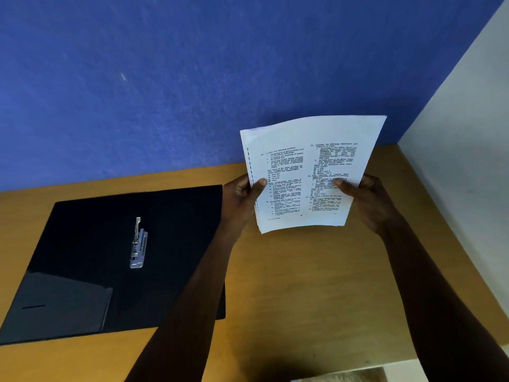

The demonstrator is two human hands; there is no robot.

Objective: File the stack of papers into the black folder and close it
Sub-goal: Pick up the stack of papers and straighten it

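A stack of printed papers (308,166) is held upright above the right half of the wooden table (289,285), printed side facing me. My left hand (242,197) grips its left edge, thumb on the front. My right hand (363,199) grips the lower right edge the same way. The black folder (82,244) lies open and flat on the left of the table. Its metal clip mechanism (138,244) sits near the middle with the lever raised. My left forearm crosses over the folder's right edge.
A blue wall (192,78) rises right behind the table. A white wall (468,161) closes the right side. The table's front edge runs along the bottom, with a patch of floor (344,377) beyond it at the lower right.
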